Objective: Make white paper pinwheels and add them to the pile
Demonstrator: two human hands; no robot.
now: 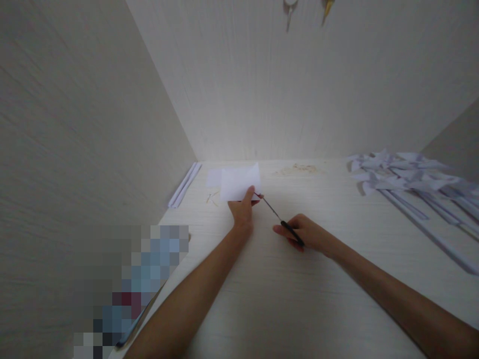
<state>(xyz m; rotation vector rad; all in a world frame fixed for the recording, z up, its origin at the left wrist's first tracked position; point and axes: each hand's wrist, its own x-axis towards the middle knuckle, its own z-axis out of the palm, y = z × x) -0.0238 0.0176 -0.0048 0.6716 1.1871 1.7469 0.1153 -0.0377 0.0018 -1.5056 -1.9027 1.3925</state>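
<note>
Left hand: the left hand reaches forward over the pale wood-grain worktop and pinches the near edge of a white rectangular sheet of paper; its grip is clamped on the paper, thumb on top.
Right hand: the right hand is just to the right of the left one, its grip closed around the black handles of a pair of slim metal-bladed scissors.
Scissors: the blades point up and to the left, with the tips at the paper's lower right corner, right beside the left thumb; whether the blades are parted or together is too small to tell.
Paper: it lies towards the back of the worktop, near the rear wall, with a second smaller white piece showing at its left edge, touching or overlapping it.
Left side: long white folded paper strips lie along the foot of the left wall, apart from the sheet.
Right side: a heap of white paper pinwheels on long white sticks covers the right part of the worktop, well apart from both hands.
Between: a scatter of small tan scraps sits behind the hands near the rear wall, and a few tan slivers lie just left of the sheet.
Rear wall: two small tools hang at the top, cut off by the frame's edge.
</note>
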